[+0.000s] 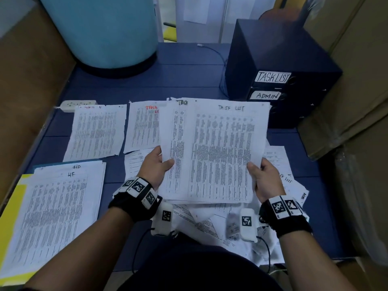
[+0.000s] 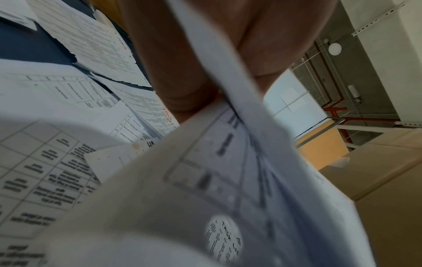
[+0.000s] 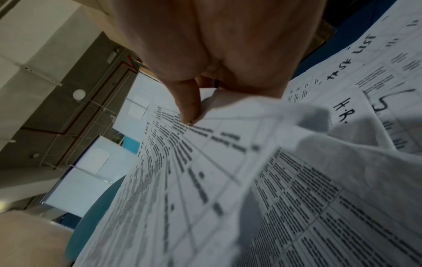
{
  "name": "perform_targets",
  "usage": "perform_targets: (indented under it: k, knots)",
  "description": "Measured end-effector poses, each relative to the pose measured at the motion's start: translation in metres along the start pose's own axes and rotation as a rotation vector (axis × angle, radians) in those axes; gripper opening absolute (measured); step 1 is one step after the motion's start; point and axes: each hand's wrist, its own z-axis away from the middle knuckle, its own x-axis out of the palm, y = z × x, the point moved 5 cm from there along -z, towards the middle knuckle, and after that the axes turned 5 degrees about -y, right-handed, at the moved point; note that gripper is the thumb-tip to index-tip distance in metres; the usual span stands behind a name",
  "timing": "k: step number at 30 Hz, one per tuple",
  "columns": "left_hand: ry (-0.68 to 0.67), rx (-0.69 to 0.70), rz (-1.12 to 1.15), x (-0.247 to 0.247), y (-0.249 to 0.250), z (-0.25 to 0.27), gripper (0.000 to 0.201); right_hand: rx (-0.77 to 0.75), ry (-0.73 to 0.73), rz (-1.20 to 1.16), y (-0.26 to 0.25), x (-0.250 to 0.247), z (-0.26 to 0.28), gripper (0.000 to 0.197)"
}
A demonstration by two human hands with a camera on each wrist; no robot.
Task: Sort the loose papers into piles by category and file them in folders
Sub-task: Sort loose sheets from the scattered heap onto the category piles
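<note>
From the head view, the person holds a handful of Task List sheets (image 1: 218, 152) up over the blue table (image 1: 184, 80); the left hand (image 1: 156, 164) pinches the left edge, thumb on the printed face and fingers hidden behind, and the right hand (image 1: 265, 177) pinches the lower right edge the same way; the sheets are fanned, one offset to the left behind the front page. They look light, thin and limp, so I judge they will sag and slide apart unless gripped at opposite edges or squared first; the corners would crease easily. Below them lies a heap of unsorted papers (image 1: 212, 225); on the table sit an Admin pile (image 1: 96, 131), a Task List pile (image 1: 142, 129) headed in red, and an HR pile (image 1: 54, 211) on a yellow folder (image 1: 12, 198); a dark box (image 1: 279, 66) with TASKLIST and ADMIN labels stands at the right rear.

From the left wrist view, the fingers (image 2: 180, 72) run behind the sheets and the thumb (image 2: 274, 36) lies in front, the paper edge (image 2: 228, 72) nipped narrowly between them; loose sheets lie on the table beyond.

From the right wrist view, the thumb tip (image 3: 188, 106) presses on the printed page (image 3: 205, 180), closing narrowly on the paper; the fingers beneath are hidden; the page corner curls up, and sheets marked H.R. and Task List lie beyond on the table.
</note>
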Motion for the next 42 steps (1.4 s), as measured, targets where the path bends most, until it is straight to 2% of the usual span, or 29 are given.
perform_targets:
  k: [5, 7, 10, 12, 17, 20, 24, 27, 32, 38, 42]
  knots:
    - [-0.053, 0.002, 0.086, 0.009, 0.003, 0.007, 0.044, 0.017, -0.119, 0.024, -0.001, 0.02, 0.003, 0.018]
    - [-0.068, -0.001, 0.104, 0.01, 0.003, 0.009, 0.045, 0.021, -0.119, 0.019, -0.004, 0.023, 0.007, 0.02]
    - [-0.021, -0.021, 0.13, 0.008, 0.004, 0.01, 0.025, -0.021, -0.098, 0.095, -0.012, 0.021, 0.012, 0.022]
    - [0.023, -0.048, 0.105, 0.005, 0.003, 0.01, 0.022, -0.061, -0.083, 0.135, -0.015, 0.019, 0.013, 0.021]
    - [0.043, -0.027, 0.055, 0.009, 0.01, 0.012, 0.023, -0.126, 0.013, 0.166, -0.022, 0.009, 0.011, 0.016]
    - [0.067, -0.005, 0.047, 0.01, 0.014, 0.013, 0.027, -0.142, 0.121, 0.153, -0.026, -0.005, 0.008, 0.015]
    - [0.114, 0.015, 0.035, 0.003, 0.017, 0.014, 0.033, -0.151, 0.342, -0.021, -0.028, -0.044, 0.002, 0.015]
    - [0.131, 0.024, 0.017, 0.001, 0.02, 0.015, 0.03, -0.181, 0.397, -0.089, -0.033, -0.066, 0.003, 0.016]
    - [0.155, 0.004, -0.011, 0.001, 0.018, 0.014, 0.029, -0.18, 0.249, -0.073, -0.035, -0.062, -0.002, 0.023]
    - [0.09, -0.002, -0.014, 0.017, 0.025, 0.018, 0.027, -0.048, -0.069, 0.075, -0.019, -0.013, 0.0, 0.023]
    - [0.118, -0.006, -0.022, 0.015, 0.019, 0.018, 0.025, -0.005, -0.163, 0.154, -0.009, 0.013, 0.003, 0.029]
